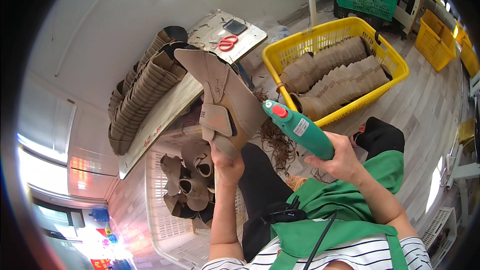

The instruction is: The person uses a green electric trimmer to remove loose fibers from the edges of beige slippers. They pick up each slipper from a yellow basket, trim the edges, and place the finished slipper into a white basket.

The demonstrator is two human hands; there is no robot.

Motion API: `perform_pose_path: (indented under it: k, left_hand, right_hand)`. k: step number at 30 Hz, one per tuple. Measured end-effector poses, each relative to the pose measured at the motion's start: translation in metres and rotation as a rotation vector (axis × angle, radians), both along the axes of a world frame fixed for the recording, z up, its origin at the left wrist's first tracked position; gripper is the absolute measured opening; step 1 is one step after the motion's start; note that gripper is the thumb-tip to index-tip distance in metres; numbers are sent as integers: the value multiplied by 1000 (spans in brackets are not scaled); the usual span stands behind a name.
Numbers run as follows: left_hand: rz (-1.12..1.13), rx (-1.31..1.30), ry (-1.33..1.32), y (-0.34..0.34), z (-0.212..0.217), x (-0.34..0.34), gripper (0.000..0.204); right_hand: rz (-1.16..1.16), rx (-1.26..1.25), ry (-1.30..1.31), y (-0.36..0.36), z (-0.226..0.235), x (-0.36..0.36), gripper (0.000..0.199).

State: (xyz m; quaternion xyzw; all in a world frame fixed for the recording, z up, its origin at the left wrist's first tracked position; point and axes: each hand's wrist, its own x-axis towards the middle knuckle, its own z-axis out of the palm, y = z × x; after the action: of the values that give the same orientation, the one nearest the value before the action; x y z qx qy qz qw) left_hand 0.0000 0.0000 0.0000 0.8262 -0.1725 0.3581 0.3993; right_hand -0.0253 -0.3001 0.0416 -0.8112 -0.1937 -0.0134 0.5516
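Observation:
My left hand (228, 166) is closed round the lower end of a brown shoe upper (242, 102), which is held up with its strap facing me. In my right hand (339, 156) is a green handheld power tool (311, 139) with a red button, gripped by its rear body. The tool's narrow front end meets or nearly meets the right edge of the upper; contact is hard to tell. Thread-like brown scraps (278, 145) hang or lie just below the tool's front end.
A bench (195, 89) at the left bears rows of stacked uppers (150, 97), red-handled scissors (228, 43) and a phone (235, 27). Yellow basket (340, 117) with more uppers stands ahead right. White crate (157, 220) with loose uppers (192, 186) sits beside my left leg.

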Motion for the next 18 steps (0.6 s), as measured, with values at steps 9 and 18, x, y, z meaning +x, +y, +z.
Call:
perform_pose_path:
  k: [9,18]
  left_hand:
    - [-33,373,-87,-13,-2,-15,33]
    - [210,358,-62,8,-19,-25,47]
  right_hand:
    - [-69,173,161,10,11,4,42]
    - [-140,328,290,8,0,33,34]
